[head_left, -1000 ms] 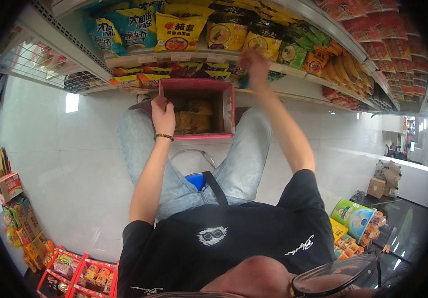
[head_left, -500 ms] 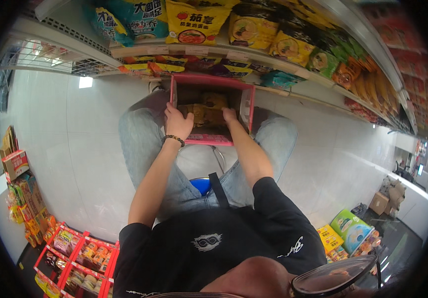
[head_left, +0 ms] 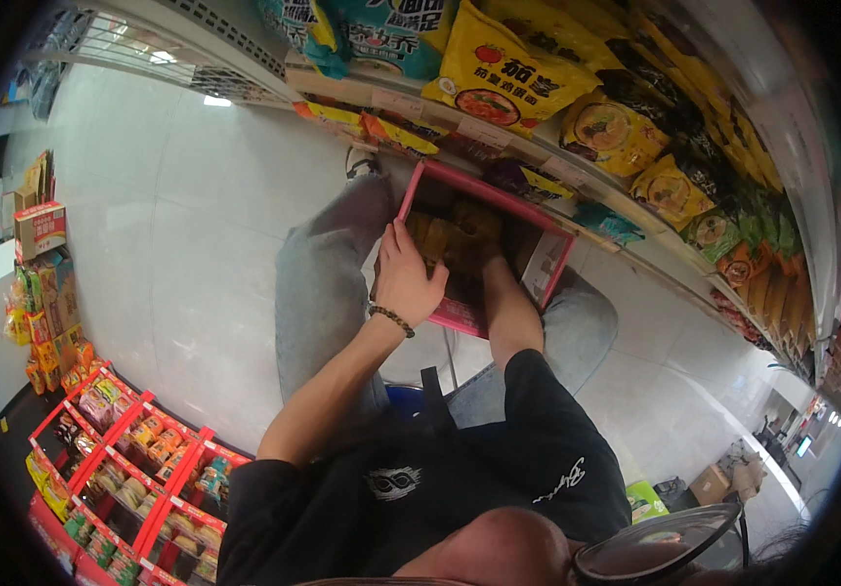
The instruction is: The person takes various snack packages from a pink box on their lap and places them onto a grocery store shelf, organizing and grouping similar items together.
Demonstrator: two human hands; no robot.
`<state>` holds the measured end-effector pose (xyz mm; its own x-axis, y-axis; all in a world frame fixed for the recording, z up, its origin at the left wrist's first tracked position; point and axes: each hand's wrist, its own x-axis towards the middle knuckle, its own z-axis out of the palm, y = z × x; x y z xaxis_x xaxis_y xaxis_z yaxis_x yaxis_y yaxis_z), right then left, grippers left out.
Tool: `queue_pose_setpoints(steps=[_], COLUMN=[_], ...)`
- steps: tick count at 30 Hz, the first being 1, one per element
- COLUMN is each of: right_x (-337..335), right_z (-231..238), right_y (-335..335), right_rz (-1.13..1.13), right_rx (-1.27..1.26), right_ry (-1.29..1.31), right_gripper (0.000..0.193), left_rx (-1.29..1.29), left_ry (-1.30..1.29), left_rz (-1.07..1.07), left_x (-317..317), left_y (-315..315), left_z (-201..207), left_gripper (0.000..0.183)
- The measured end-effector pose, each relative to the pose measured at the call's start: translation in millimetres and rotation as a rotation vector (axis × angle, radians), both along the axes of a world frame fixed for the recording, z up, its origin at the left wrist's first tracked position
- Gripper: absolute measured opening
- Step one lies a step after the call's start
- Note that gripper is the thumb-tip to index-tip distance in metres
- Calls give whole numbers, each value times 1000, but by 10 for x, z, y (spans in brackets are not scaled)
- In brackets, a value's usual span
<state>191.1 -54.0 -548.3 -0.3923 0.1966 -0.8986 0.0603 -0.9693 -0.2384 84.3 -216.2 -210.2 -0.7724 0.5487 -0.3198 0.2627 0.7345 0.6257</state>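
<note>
A pink cardboard box with an uncovered top sits tilted between my knees, beside the lowest shelf. Its left rim is in the grip of my left hand, with the fingers along the wall and the thumb over the inside. Deep in the shaded box is my right hand, among the brownish-yellow packets. The fingers of that hand are lost in shadow, so whether it grasps a packet is unclear.
Shelves in front hold yellow noodle bags and teal bags; a purple packet lies on the lowest shelf. A red display rack stands behind me on the left. Cartons are stacked at the far left.
My view has turned, so the box and shelves appear tilted and shifted right. My right hand has gone from the box's near right part deeper inside, over the packets. My left hand stays on the rim.
</note>
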Motion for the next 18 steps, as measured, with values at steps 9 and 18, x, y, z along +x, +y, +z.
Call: queue_pose_setpoints(steps=[9,18], right_x=[46,385], right_z=[454,2371], right_y=[-15,-312], right_rz=[-18,-132], right_rx=[178,428], right_ry=[-104,36], right_gripper=[32,17], left_rx=[65,402], left_ry=[94,153], left_rz=[39,100], left_x=[85,106], left_y=[-9,-62], left_z=[-90,-138], left_gripper=[87,62])
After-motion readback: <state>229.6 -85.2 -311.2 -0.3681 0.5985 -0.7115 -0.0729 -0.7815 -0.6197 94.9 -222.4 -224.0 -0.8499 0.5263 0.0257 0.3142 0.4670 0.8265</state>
